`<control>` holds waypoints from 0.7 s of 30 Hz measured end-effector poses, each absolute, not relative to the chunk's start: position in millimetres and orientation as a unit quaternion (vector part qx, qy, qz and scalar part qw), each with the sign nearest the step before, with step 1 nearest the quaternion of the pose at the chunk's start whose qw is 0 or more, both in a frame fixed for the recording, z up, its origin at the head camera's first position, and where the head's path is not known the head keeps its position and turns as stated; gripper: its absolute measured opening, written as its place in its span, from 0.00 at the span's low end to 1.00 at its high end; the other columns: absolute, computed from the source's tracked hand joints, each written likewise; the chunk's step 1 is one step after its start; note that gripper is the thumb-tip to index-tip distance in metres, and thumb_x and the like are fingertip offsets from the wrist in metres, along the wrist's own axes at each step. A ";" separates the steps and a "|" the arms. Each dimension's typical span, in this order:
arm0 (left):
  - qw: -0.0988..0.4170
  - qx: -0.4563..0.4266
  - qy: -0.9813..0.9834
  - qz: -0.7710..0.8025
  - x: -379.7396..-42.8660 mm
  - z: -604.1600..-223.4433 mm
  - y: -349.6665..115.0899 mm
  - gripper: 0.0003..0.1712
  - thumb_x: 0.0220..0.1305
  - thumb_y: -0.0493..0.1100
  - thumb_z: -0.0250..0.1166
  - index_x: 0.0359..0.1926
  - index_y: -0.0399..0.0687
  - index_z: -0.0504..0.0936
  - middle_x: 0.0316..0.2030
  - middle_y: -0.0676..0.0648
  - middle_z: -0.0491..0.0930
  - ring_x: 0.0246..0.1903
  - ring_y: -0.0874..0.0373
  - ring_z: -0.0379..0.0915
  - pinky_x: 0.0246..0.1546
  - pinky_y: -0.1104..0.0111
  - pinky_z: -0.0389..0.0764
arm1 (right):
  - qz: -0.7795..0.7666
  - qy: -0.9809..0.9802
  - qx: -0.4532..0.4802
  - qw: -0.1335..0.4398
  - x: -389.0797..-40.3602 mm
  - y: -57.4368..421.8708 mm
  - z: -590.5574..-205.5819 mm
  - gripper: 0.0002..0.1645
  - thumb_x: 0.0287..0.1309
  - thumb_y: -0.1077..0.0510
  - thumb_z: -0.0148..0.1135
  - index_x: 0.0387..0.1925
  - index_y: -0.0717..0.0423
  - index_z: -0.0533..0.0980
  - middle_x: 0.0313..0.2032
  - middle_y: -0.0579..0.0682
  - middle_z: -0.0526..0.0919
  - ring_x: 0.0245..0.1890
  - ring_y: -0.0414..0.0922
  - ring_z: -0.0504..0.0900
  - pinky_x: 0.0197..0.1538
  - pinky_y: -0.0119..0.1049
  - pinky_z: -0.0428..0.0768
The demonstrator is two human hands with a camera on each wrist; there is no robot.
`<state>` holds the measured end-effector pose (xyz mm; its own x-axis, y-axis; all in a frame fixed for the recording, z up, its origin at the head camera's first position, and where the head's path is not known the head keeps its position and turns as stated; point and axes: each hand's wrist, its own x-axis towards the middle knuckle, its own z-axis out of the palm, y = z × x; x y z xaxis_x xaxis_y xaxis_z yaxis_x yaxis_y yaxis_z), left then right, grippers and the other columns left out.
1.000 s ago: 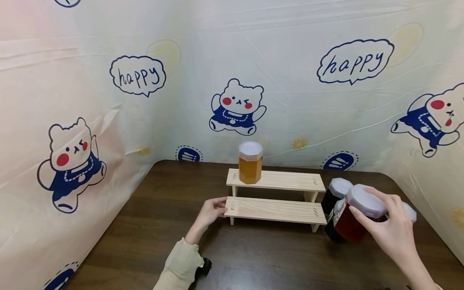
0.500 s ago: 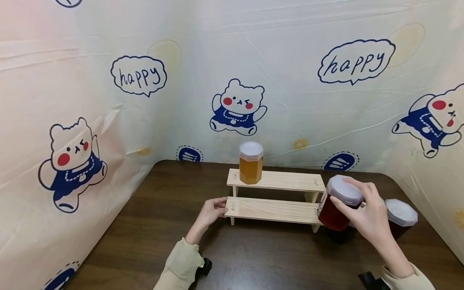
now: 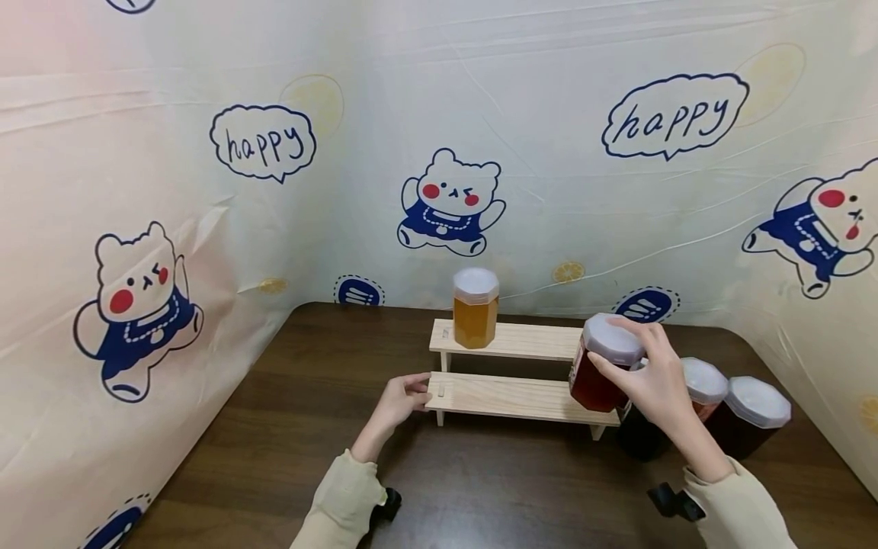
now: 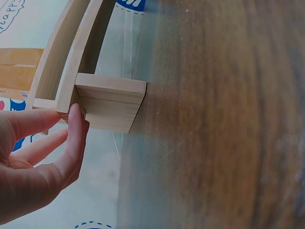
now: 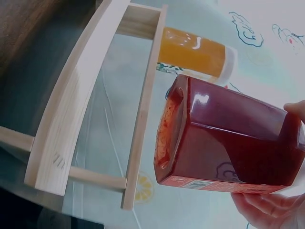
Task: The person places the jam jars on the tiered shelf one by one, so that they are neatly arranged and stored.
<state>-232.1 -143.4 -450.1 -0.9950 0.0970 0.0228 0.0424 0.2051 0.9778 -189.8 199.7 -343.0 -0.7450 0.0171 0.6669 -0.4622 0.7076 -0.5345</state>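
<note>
My right hand point(image 3: 656, 379) grips a dark red jar point(image 3: 595, 383) near its white lid, thumb on one side and fingers on the other. In the right wrist view the red jar point(image 5: 233, 138) shows its base towards the rack and a red label with a barcode. It hangs over the right end of the lower board of a two-step wooden rack point(image 3: 504, 394). At the rack's left end my left hand point(image 3: 394, 402) pinches the lower board's edge between thumb and fingers, as the left wrist view shows. An amber jar point(image 3: 475, 322) with a white lid stands on the upper board's left part.
Right of the rack stand a white-lidded jar with a reddish label point(image 3: 703, 383), a dark jar point(image 3: 757, 404) and another dark jar point(image 3: 641, 436), partly hidden behind my right hand. A printed curtain point(image 3: 542, 175) encloses the brown table point(image 3: 329, 366).
My right hand has carried the red jar leftwards from the group of jars to over the lower board's right end. My left hand has stayed on the rack.
</note>
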 end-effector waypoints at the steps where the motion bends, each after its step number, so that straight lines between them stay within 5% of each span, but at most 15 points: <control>1: 0.022 0.046 0.776 0.629 -230.1 -446.7 -143.0 0.22 0.50 0.22 0.57 0.49 0.21 0.70 0.29 0.37 0.72 0.23 0.60 0.70 0.26 0.64 0.81 | 0.361 -0.861 0.132 0.332 -191.8 198.1 -343.0 0.31 0.36 0.60 0.71 0.49 0.53 0.74 0.38 0.53 0.70 0.34 0.40 0.67 0.30 0.19 0.67; 6: 0.022 0.055 0.781 0.622 -223.9 -437.0 -141.3 0.21 0.50 0.21 0.56 0.49 0.18 0.69 0.29 0.34 0.72 0.23 0.58 0.70 0.26 0.61 0.81 | 0.364 -0.858 0.151 0.329 -202.7 190.3 -342.5 0.31 0.36 0.59 0.72 0.48 0.53 0.74 0.39 0.55 0.71 0.34 0.45 0.70 0.30 0.21 0.68; 14: 0.019 0.039 0.781 0.623 -235.1 -456.5 -143.8 0.22 0.50 0.23 0.58 0.50 0.22 0.70 0.29 0.38 0.73 0.22 0.60 0.70 0.25 0.65 0.81 | 0.376 -0.851 0.171 0.324 -217.8 176.4 -341.7 0.30 0.38 0.58 0.71 0.49 0.55 0.73 0.38 0.56 0.70 0.36 0.49 0.71 0.32 0.42 0.74; 21: 0.015 0.042 0.783 0.620 -236.1 -458.1 -143.2 0.22 0.50 0.23 0.58 0.49 0.23 0.71 0.29 0.38 0.73 0.22 0.60 0.70 0.25 0.65 0.81 | 0.390 -0.851 0.172 0.307 -226.8 164.9 -340.2 0.30 0.39 0.56 0.70 0.49 0.53 0.73 0.38 0.56 0.69 0.37 0.50 0.71 0.34 0.46 0.75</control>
